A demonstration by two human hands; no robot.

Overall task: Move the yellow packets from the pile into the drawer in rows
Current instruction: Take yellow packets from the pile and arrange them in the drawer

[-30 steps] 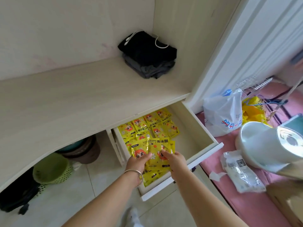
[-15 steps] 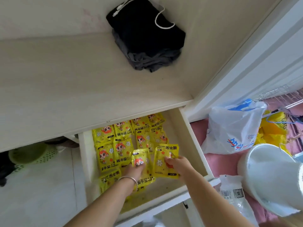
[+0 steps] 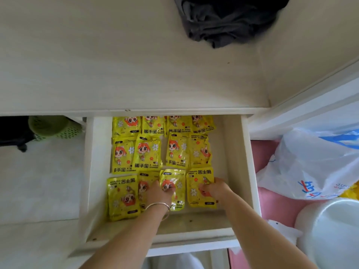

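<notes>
The white drawer (image 3: pixel 247 162) is pulled open under the desk top. Yellow packets (image 3: pixel 147 152) lie flat in it in three rows. My left hand (image 3: pixel 158 193), with a bangle on the wrist, pinches a yellow packet (image 3: pixel 175 182) in the near row, third from the left. My right hand (image 3: pixel 215 188) holds the packet (image 3: pixel 194 179) at the right end of that row, fingers curled on its face. Both packets lie against the drawer floor. A bit of yellow (image 3: pixel 352 191) shows behind the plastic bag at the right edge.
Folded dark clothes (image 3: pixel 223 22) sit on the desk top (image 3: pixel 97 65) at the back. A white plastic bag (image 3: pixel 310 167) and a white tub (image 3: pixel 334 230) rest on a pink surface (image 3: pixel 275 206) to the right. A green basket (image 3: pixel 54 126) stands under the desk, left.
My view has dropped over the drawer. Both hands have lowered their packets from mid-air onto the near row, side by side.
</notes>
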